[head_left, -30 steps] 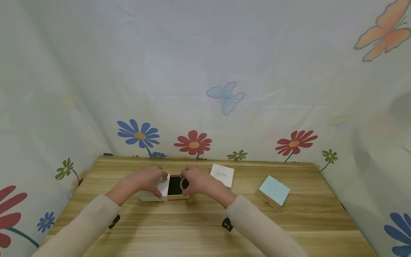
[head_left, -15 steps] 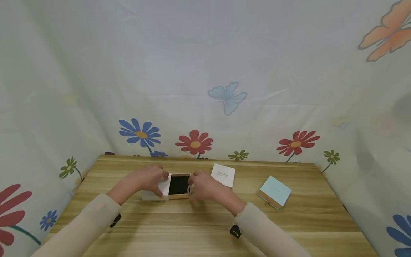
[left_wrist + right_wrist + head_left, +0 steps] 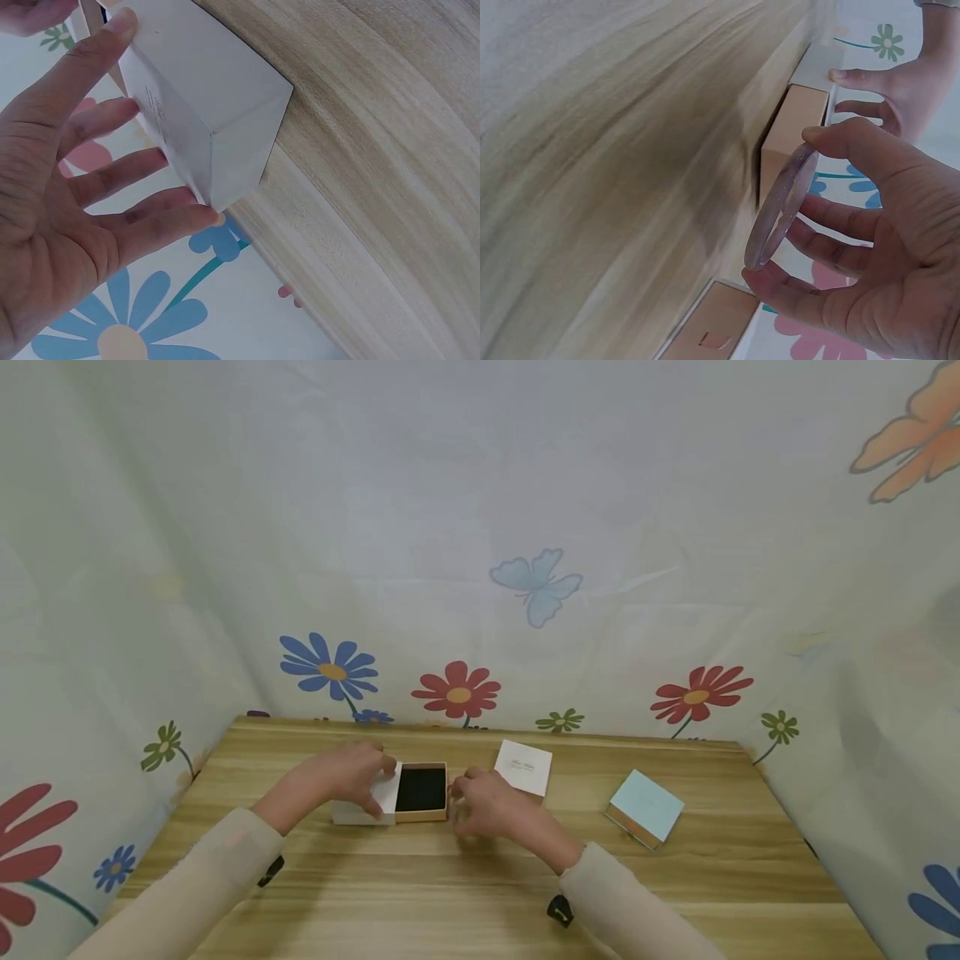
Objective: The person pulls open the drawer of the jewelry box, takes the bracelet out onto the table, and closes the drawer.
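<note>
My left hand (image 3: pixel 341 777) grips the white sleeve (image 3: pixel 206 67) of a small drawer box, thumb on one side and fingers on the other. The tan drawer (image 3: pixel 422 816) stands slid out to the right of the sleeve, and its black lining (image 3: pixel 422 787) shows. Just right of that drawer, my right hand (image 3: pixel 487 810) pinches a bangle between thumb and fingers. In the right wrist view the pale, translucent bangle (image 3: pixel 771 208) is tilted and held above the wooden table (image 3: pixel 390 885).
A second white box (image 3: pixel 523 766) with small print lies behind my right hand. Farther right rests a light blue box (image 3: pixel 645 804) with a brown side. A flowered cloth backdrop (image 3: pixel 450 610) rises behind the table's far edge.
My right hand has moved right, carrying the bangle from above the black lining to beside the drawer. The left hand keeps its hold on the sleeve.
</note>
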Action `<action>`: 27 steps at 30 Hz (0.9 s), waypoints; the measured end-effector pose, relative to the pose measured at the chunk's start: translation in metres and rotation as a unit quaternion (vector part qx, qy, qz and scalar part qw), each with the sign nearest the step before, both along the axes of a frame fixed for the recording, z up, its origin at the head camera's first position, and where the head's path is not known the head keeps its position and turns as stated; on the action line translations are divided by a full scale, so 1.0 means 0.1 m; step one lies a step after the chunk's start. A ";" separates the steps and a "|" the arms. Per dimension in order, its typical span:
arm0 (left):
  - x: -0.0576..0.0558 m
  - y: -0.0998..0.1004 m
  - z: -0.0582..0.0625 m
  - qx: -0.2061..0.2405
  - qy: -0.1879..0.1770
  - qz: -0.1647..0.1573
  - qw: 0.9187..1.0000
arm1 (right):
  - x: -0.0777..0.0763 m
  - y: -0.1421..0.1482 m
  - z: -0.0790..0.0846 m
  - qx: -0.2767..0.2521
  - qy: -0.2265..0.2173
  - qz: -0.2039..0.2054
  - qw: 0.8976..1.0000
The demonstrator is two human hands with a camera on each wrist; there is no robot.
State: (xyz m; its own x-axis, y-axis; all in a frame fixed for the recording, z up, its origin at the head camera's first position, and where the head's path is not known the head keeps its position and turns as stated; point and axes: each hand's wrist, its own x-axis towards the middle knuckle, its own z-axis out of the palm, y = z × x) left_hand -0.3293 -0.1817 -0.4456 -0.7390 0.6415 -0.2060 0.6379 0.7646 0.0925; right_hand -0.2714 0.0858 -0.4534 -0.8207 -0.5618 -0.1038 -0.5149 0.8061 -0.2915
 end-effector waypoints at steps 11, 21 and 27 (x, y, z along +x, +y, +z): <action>0.01 -0.01 -0.01 0.003 0.005 -0.001 1.000 | -0.06 0.01 -0.17 0.000 0.006 0.011 1.000; 0.03 -0.01 0.00 0.006 0.002 0.002 1.000 | -0.07 -0.02 -0.29 0.012 0.030 0.028 0.999; 0.04 0.00 0.03 0.010 -0.001 0.004 1.000 | -0.06 -0.07 -0.35 0.044 0.049 0.024 0.998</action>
State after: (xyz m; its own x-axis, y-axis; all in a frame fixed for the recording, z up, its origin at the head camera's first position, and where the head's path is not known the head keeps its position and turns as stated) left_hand -0.3256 -0.1814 -0.4430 -0.7435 0.6398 -0.1946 0.6319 0.7674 0.1087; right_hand -0.2779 0.0786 -0.4887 -0.8016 -0.5931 -0.0747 -0.5765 0.8001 -0.1660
